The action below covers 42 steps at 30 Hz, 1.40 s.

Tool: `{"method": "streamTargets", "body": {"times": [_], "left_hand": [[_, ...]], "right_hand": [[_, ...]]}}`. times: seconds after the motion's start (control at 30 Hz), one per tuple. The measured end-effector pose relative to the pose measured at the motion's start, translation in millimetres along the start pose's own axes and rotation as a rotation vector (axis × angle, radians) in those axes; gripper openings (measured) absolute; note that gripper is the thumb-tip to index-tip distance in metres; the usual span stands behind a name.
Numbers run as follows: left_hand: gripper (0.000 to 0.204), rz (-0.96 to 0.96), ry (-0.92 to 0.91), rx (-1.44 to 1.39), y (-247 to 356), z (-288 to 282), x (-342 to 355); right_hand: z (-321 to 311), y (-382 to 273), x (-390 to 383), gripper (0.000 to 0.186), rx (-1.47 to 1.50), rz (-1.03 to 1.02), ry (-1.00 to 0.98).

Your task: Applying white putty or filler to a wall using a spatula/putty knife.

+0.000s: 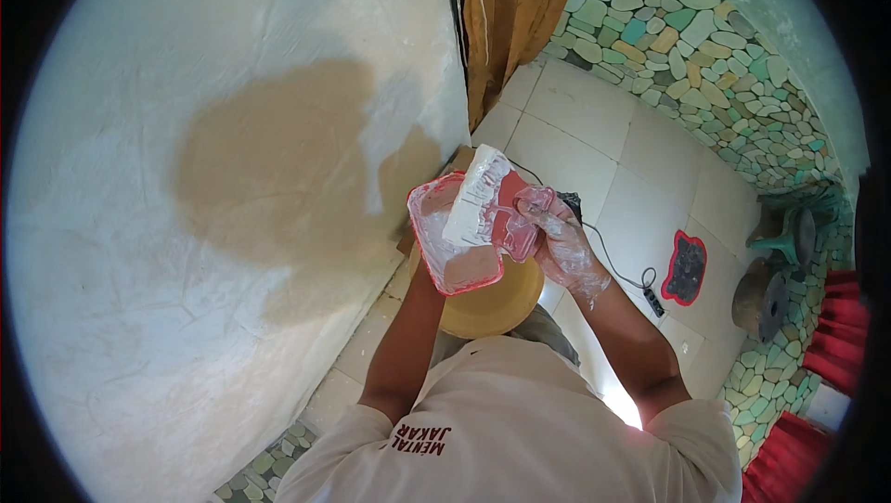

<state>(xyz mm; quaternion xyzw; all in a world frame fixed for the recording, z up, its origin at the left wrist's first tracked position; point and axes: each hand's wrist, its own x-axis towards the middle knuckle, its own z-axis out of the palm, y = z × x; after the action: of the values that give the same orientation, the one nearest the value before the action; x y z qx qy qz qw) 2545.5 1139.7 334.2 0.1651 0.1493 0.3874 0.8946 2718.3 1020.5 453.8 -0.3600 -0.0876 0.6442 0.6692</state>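
My right hand [564, 245], smeared with white paint, is closed round the reddish handle of a wide paintbrush [476, 195]. The brush's broad head is thickly coated in white and lies slanted over a red plastic tray [471, 271]. White paint coats the inside of that tray. My left forearm [406, 341] reaches up behind the tray, which appears held from below; the tray hides my left hand and its fingers. Beneath the tray, close to my body, is a round yellow tub [492, 303]. To the left rises a whitish wall [278, 345] carrying my shadow.
An orange-brown curtain [515, 16] hangs at the wall's far end. On the tiled floor [575, 113] lie a black power strip [653, 302] with its cable and a dark red-edged mat [686, 268]. A green stool [789, 232] stands near the pebbled wall [696, 48] at right.
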Motion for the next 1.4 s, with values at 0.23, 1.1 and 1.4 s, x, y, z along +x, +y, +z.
{"method": "streamTargets", "body": {"times": [0.23, 1.1, 1.4], "left_hand": [[0.049, -0.026, 0.077, 0.074, -47, -19, 52], [0.063, 0.112, 0.315, -0.272, 39, -40, -87], [0.064, 0.203, 0.413, -0.209, 43, -65, -128]], "right_hand": [[-58, -50, 57, 0.018, 0.121, 0.038, -0.028], [-130, 152, 357, 0.016, -0.025, -0.233, -0.035], [-15, 180, 336, 0.031, -0.839, -0.652, 0.214]]}}
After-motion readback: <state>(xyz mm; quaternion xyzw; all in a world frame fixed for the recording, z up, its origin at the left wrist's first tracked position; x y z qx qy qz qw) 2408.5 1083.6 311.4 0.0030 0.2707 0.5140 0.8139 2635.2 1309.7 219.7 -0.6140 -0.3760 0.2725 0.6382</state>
